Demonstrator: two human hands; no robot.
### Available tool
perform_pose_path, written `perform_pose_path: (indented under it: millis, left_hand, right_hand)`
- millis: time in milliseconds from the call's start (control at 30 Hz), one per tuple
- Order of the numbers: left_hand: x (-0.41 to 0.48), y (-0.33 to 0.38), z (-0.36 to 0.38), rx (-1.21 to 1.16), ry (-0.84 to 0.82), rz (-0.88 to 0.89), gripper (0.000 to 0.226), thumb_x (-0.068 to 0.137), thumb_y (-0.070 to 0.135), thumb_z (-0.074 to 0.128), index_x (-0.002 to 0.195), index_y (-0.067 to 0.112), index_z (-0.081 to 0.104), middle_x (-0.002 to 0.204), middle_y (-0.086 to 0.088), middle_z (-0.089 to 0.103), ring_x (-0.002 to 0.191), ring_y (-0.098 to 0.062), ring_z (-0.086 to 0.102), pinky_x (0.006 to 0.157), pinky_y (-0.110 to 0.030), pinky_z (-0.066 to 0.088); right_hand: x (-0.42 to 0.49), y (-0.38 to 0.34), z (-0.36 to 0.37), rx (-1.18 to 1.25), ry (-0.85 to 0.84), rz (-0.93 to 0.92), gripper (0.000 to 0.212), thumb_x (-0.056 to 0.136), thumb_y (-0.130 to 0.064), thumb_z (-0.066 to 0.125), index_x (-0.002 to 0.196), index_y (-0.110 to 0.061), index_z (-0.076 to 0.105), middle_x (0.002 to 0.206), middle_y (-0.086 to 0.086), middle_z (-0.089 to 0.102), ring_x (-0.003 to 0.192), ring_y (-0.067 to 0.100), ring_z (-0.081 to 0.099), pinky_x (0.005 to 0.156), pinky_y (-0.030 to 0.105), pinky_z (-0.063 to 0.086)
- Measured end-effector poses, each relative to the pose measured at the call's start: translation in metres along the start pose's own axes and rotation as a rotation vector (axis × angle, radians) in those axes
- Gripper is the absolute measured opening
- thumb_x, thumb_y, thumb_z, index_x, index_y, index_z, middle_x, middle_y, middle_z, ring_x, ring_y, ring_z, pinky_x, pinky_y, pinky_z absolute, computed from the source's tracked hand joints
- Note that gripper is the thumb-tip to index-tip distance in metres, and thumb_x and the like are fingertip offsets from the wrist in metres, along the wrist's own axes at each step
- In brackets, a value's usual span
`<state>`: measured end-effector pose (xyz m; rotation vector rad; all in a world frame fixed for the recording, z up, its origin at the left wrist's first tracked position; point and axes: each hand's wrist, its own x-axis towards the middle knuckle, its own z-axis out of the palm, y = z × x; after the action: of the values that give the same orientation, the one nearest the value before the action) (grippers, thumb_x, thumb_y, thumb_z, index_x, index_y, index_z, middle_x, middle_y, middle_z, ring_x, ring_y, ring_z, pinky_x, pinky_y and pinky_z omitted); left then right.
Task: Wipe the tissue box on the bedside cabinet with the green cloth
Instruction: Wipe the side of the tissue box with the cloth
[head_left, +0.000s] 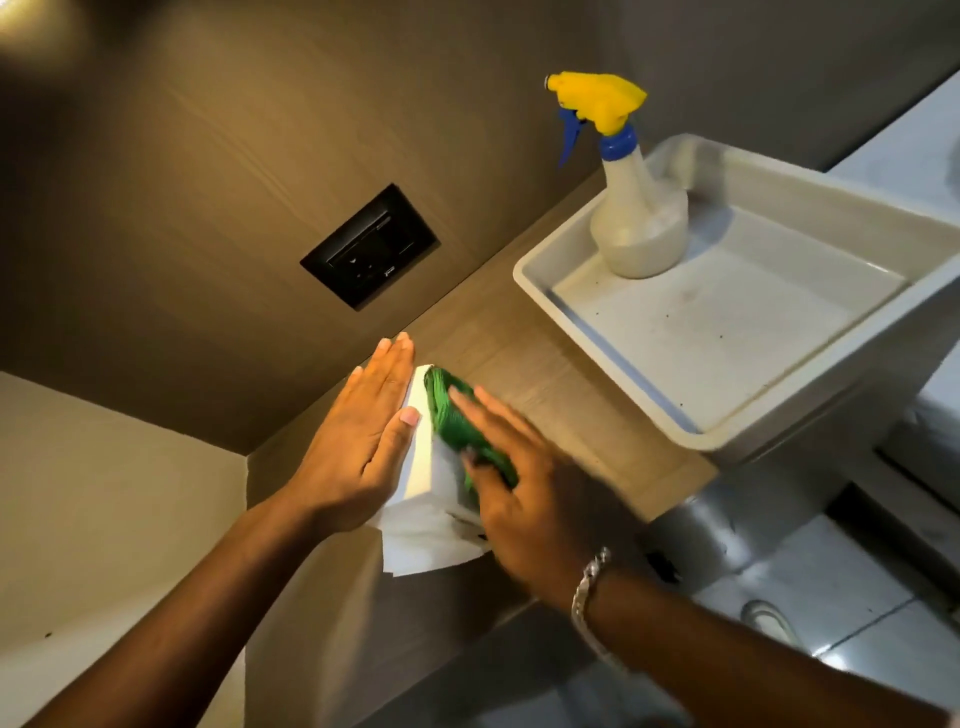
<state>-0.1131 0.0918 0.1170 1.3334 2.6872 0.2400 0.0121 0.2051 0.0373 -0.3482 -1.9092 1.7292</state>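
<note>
Pressing flat against the left side of the white tissue box (418, 467), the left hand (358, 441) is lying open, fingers straight and together, thumb resting on the box's top edge. The right hand (524, 493) is spreading its fingers over the green cloth (457, 421), holding the bunched cloth down on the top of the box; the hand is slightly blurred. The box is sitting on the wooden bedside cabinet (545, 374), near its front left corner, with a white tissue hanging out toward the camera. Further back on the cabinet, a white tray (727, 332) is holding a spray bottle (631, 208) with a yellow and blue trigger head. A dark socket panel (370, 247) is showing on the wall behind.
</note>
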Motion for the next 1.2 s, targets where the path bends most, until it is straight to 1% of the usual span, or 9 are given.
perform_pose_path:
  millis: [67,167,300,367,567,700,967,1100,1200]
  left_hand:
    - [-0.001,0.001,-0.001,-0.007,0.004,-0.005,0.059,0.095,0.038,0.020,0.150,0.025,0.000,0.162,0.005,-0.001,0.147,-0.002,-0.006,0.122,-0.035,0.001]
    - [-0.001,0.003,-0.001,-0.008,0.011,0.004,0.061,0.094,0.038,0.020,0.150,0.022,0.002,0.162,0.003,0.000,0.148,-0.005,-0.004,0.122,-0.037,0.004]
    - [-0.001,0.000,0.000,-0.001,0.016,0.019,0.064,0.093,0.039,0.018,0.151,0.017,0.003,0.162,0.001,-0.001,0.148,-0.008,-0.004,0.122,-0.035,0.002]
    - [-0.001,-0.001,0.001,0.018,0.010,0.031,0.065,0.093,0.040,0.016,0.151,0.016,0.002,0.162,0.000,-0.002,0.148,-0.009,-0.005,0.122,-0.035,0.001]
    - [0.002,-0.006,0.003,0.042,0.015,0.036,0.065,0.092,0.040,0.014,0.152,0.017,0.002,0.163,-0.001,-0.001,0.148,-0.008,-0.004,0.121,-0.032,-0.001]
    - [0.004,-0.010,0.005,0.012,0.025,0.024,0.066,0.091,0.040,0.015,0.152,0.018,0.004,0.163,0.000,0.001,0.147,-0.007,-0.002,0.119,-0.029,-0.001]
    - [0.003,-0.010,0.004,0.015,0.054,0.030,0.064,0.092,0.037,0.016,0.152,0.015,0.007,0.163,-0.003,0.004,0.145,-0.003,-0.003,0.117,-0.027,-0.003]
    - [-0.002,0.001,0.001,0.018,0.053,-0.019,0.064,0.093,0.039,0.016,0.152,0.015,0.007,0.163,-0.002,0.005,0.142,-0.001,-0.006,0.116,-0.026,-0.004]
    - [-0.006,0.007,-0.009,-0.039,0.016,-0.095,0.072,0.090,0.052,0.022,0.152,0.018,0.009,0.163,-0.002,0.007,0.144,-0.004,-0.004,0.118,-0.032,-0.002]
  right_hand:
    - [0.024,0.001,-0.002,0.013,0.006,0.039,0.044,0.093,-0.015,0.054,0.135,-0.027,0.049,0.142,-0.001,0.052,0.130,0.015,0.048,0.103,0.038,0.048]
    - [0.023,0.007,-0.005,0.029,0.017,0.016,0.044,0.089,-0.001,0.055,0.130,-0.018,0.056,0.137,0.004,0.057,0.127,0.017,0.051,0.104,0.039,0.046]
    - [-0.040,0.010,-0.002,0.026,-0.002,-0.096,0.056,0.087,-0.004,0.053,0.130,-0.041,0.051,0.142,-0.006,0.051,0.131,0.006,0.045,0.103,0.015,0.042]
    - [-0.051,0.009,0.001,0.034,0.021,-0.096,0.060,0.085,-0.003,0.051,0.129,-0.043,0.051,0.142,-0.008,0.051,0.130,0.002,0.044,0.100,0.007,0.038]
    - [0.037,-0.013,-0.010,-0.003,-0.025,0.023,0.043,0.089,-0.005,0.055,0.127,-0.026,0.058,0.131,-0.003,0.062,0.120,0.016,0.056,0.098,0.023,0.044]
    - [0.038,-0.019,-0.010,-0.033,-0.055,-0.026,0.044,0.087,0.000,0.054,0.122,-0.025,0.063,0.128,-0.002,0.065,0.117,0.015,0.057,0.102,0.030,0.047]
    - [-0.057,-0.028,-0.004,-0.076,-0.066,-0.101,0.062,0.084,0.009,0.049,0.126,-0.036,0.056,0.146,-0.008,0.044,0.131,0.008,0.041,0.102,0.016,0.041]
    - [-0.090,-0.027,-0.012,-0.113,-0.186,-0.082,0.064,0.083,0.005,0.049,0.127,-0.041,0.054,0.149,-0.014,0.037,0.134,0.004,0.037,0.109,0.026,0.040]
    - [-0.102,-0.020,-0.029,-0.051,-0.198,-0.025,0.064,0.084,0.004,0.051,0.122,-0.048,0.055,0.140,-0.025,0.043,0.127,-0.012,0.037,0.106,0.013,0.037]
